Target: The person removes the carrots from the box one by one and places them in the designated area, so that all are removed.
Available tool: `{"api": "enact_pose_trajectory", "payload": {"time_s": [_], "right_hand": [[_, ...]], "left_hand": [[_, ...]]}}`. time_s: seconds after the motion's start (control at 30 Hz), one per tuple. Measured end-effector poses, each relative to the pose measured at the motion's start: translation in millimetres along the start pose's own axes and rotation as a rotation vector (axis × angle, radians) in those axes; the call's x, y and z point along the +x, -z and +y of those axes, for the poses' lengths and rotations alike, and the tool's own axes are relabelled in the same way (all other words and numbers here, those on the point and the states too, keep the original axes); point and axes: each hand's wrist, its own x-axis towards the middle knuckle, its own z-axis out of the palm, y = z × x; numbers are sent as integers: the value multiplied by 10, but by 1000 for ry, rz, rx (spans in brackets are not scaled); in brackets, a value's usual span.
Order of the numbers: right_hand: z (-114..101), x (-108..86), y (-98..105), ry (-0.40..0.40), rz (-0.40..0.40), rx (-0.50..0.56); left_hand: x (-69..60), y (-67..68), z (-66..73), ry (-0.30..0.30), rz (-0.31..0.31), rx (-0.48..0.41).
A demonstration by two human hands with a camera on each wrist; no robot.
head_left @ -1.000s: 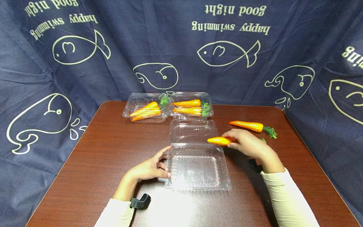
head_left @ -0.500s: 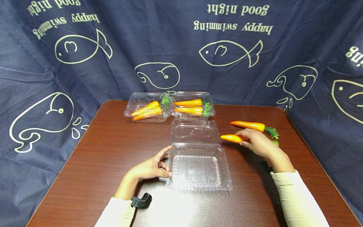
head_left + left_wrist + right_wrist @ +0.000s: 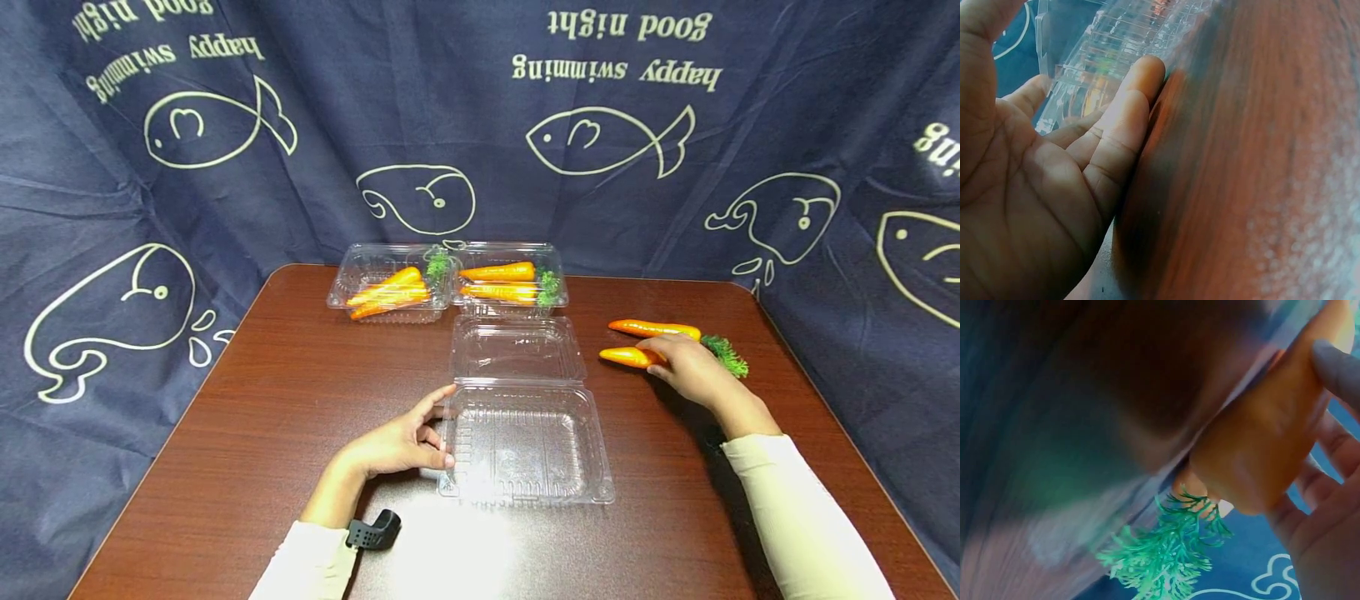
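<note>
The right hand [image 3: 693, 367] grips an orange carrot [image 3: 627, 357] just in front of another carrot [image 3: 652, 328] at the right of the table. In the right wrist view, thumb and fingers lie around the thick end of the carrot [image 3: 1260, 444], beside a green leafy top [image 3: 1166, 556]. An open clear plastic box [image 3: 517, 446] stands at the middle, its lid [image 3: 516, 348] folded back. At the box's left edge rests the left hand [image 3: 397, 442], thumb and forefinger spread; the left wrist view shows its fingers [image 3: 1116, 137] extended against the clear plastic.
Behind the open box, two closed clear boxes, a left one [image 3: 360, 268] and a right one [image 3: 551, 252], hold carrots with green tops. A dark blue cloth [image 3: 322, 125] with fish drawings hangs behind the brown table [image 3: 247, 417].
The right hand has moved right and slightly back with its carrot, away from the open box and close to the other carrot. The left hand stays at the box's edge.
</note>
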Motion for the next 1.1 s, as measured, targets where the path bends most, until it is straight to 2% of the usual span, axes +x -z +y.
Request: {"api": "enact_pose_trajectory", "payload": {"time_s": [0.13,0.37,0.57,0.93,1.1], "right_hand": [[87,-4,-7,-2,14,-17],[189,9,36,-105,-35,-78],[254,42,70,-154,-58,-119],[301,114,76,-178,-80,-116],[337,119,25,-162,-64,-112]], "left_hand": [[2,-1,-10,1,2,-5],[-3,7,-13,0,0,-3],[-6,6,-9,-3,2,-4],[0,4,0,0,-2,-5],[-3,3,2,-4,-4,-11]]}}
